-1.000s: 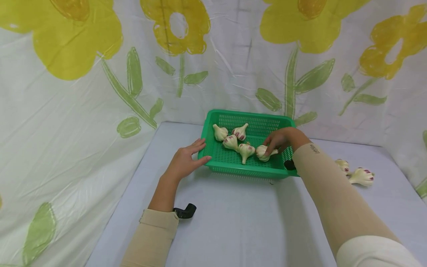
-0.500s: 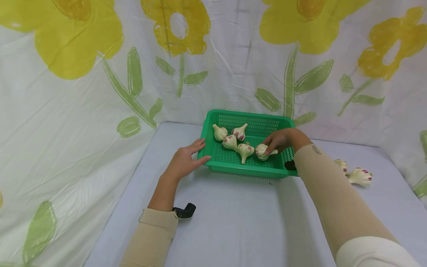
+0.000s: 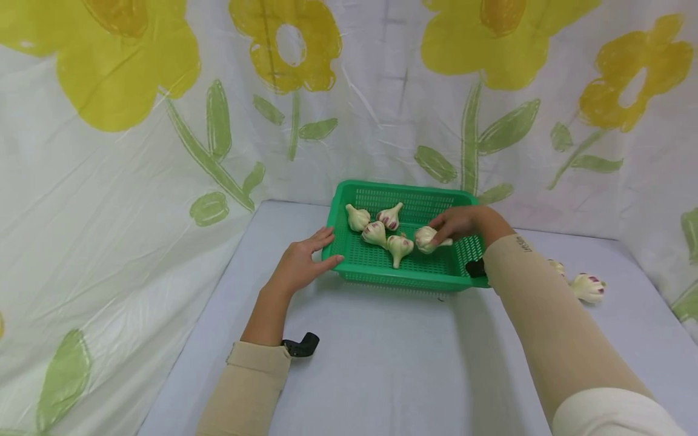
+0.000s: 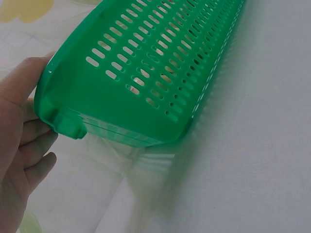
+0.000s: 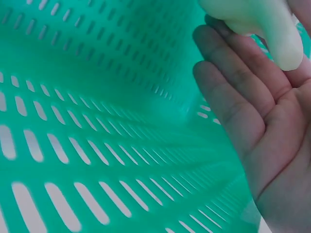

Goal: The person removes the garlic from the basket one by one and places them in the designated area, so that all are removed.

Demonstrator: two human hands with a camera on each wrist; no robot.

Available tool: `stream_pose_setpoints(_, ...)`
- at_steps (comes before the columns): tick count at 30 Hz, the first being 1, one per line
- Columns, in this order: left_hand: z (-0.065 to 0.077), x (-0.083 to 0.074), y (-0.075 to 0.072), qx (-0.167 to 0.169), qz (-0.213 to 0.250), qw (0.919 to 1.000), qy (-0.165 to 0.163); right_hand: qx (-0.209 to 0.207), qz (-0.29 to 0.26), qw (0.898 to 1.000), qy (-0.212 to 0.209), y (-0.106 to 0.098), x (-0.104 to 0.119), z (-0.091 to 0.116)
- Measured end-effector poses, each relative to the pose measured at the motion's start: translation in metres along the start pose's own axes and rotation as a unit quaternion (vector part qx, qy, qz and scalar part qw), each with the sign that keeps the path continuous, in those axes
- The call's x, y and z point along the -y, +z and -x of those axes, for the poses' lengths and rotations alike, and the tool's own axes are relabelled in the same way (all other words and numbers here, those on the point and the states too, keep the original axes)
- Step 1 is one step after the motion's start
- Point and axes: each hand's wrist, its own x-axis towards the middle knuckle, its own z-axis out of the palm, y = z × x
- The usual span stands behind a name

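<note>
My right hand pinches a garlic bulb inside the green basket. In the right wrist view the bulb's pale stem pokes out above the palm, while the other fingers lie fairly straight. Left of that bulb, several more lie in the basket, among them a garlic bulb with its stem towards me. My left hand touches the basket's left end, thumb and fingers spread along the rim. Seen from the left wrist, those fingers are beside and below the rim's corner lip.
On the table, right of the basket and partly behind my right forearm, lie another garlic bulb and a partly hidden garlic bulb. A flowered white curtain hangs close behind the basket.
My right hand has raised the pinched garlic bulb slightly off its earlier place in the basket. The left hand and the other bulbs stay where they were.
</note>
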Motion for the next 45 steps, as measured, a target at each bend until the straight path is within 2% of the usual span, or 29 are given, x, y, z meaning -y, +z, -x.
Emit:
stream_pose_setpoints(9, 0.000, -0.001, 0.000, 0.003, 0.005, 1.0000, -0.002, -0.032, -0.031, 0.998, -0.039, -0.008, -0.005, 0.005)
stream_pose_setpoints(18, 0.000, -0.001, 0.000, 0.003, -0.002, 1.0000, -0.005, -0.083, -0.038, 0.994, -0.062, -0.010, 0.000, 0.026)
stream_pose_setpoints(21, 0.001, -0.002, -0.001, 0.002, -0.001, 1.0000, -0.002, -0.097, -0.024, 0.992, -0.074, -0.013, -0.001, 0.033)
stream_pose_setpoints(25, 0.002, -0.004, -0.002, 0.003, 0.003, 1.0000, -0.002, -0.125, -0.010, 0.988, -0.088, -0.016, -0.004, 0.044)
stream_pose_setpoints(29, 0.002, -0.004, -0.001, 0.003, 0.005, 1.0000, -0.003, -0.156, -0.024, 0.981, -0.108, -0.016, -0.007, 0.061)
stream_pose_setpoints(34, 0.001, -0.002, 0.001, 0.002, -0.002, 1.0000, 0.004, -0.213, -0.046, 0.967, -0.129, -0.012, -0.016, 0.085)
stream_pose_setpoints(37, 0.001, -0.001, 0.002, -0.001, -0.005, 0.9999, 0.009, -0.252, -0.072, 0.954, -0.143, -0.007, -0.024, 0.099)
stream_pose_setpoints(42, 0.001, 0.000, 0.002, -0.011, -0.002, 0.9998, 0.017, -0.314, -0.131, 0.925, -0.168, 0.006, -0.045, 0.119)
stream_pose_setpoints(45, 0.001, -0.001, 0.002, -0.012, -0.001, 0.9998, 0.016, -0.355, -0.175, 0.901, -0.176, 0.018, -0.063, 0.130)
